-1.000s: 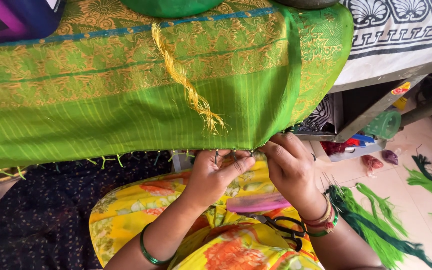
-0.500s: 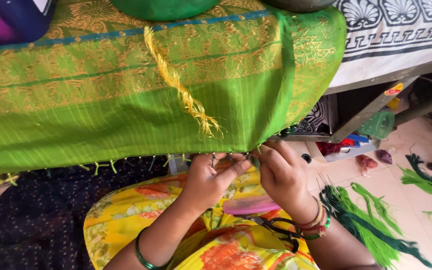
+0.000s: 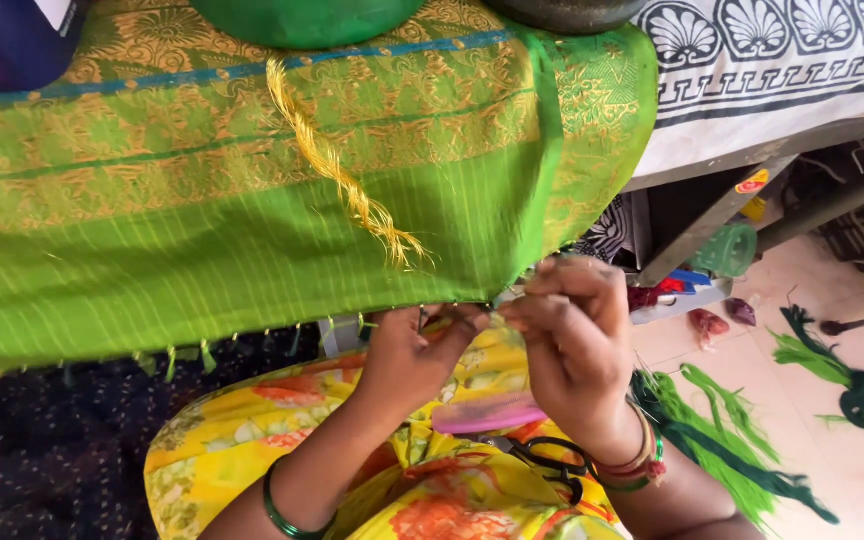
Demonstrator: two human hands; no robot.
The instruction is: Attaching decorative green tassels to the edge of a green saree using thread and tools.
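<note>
Since a second ago both hands have drawn together at lower centre of the frame, the left hand (image 3: 414, 352) and right hand (image 3: 574, 345) now pinched on the fringed lower edge of the green gold-patterned silk cloth (image 3: 252, 240), suggesting another tassel knot underway.

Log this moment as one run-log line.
left hand: pinching green cloth edge | right hand: at same edge, fingers bent | scissors: on lap | gold tassel: on cloth
</note>
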